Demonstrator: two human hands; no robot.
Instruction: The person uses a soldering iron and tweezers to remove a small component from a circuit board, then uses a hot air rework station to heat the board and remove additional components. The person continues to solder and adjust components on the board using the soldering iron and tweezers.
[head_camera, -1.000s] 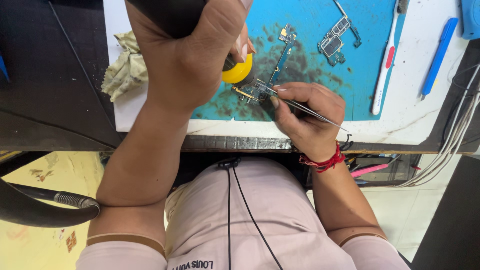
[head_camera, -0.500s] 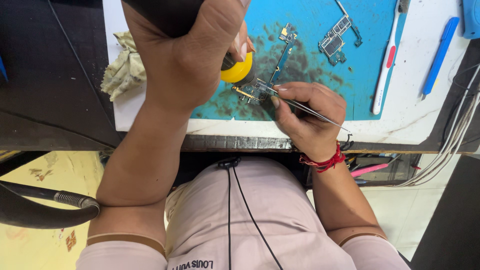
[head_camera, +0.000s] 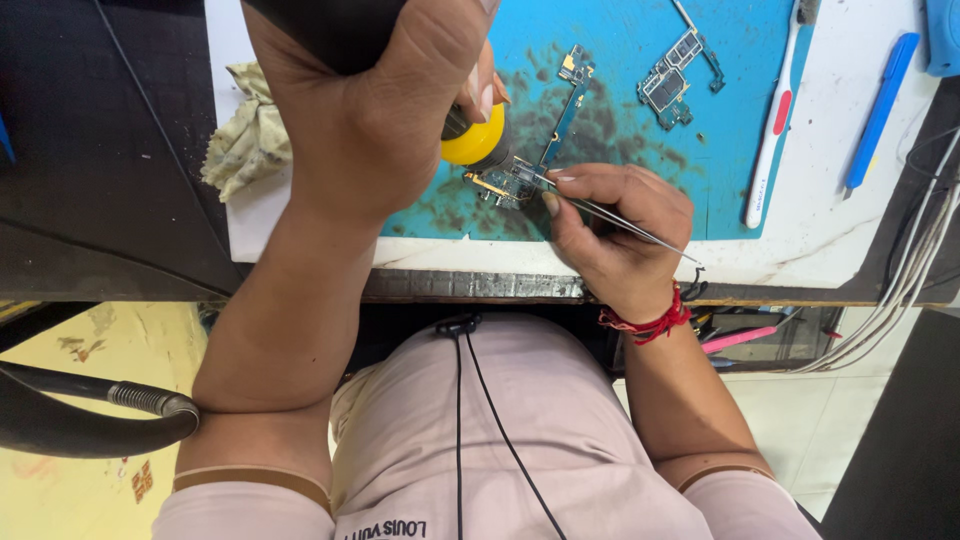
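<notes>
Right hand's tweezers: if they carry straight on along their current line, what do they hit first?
The right hand aims its tweezers up-left; first in line is the small circuit board, which they seem to touch already, beneath the yellow-tipped tool. Depth unclear.

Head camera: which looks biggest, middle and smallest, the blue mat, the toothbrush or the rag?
1. Blue mat, by far the largest.
2. Toothbrush and rag look close: the toothbrush is longer, the rag wider, so I would not rank them.

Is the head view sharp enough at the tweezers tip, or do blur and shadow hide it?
Head view: even light, no glare; tweezers and small circuit board sharp; left hand, close to the lens, blocks the tool's black body; right hand casts only soft shadow.
</notes>
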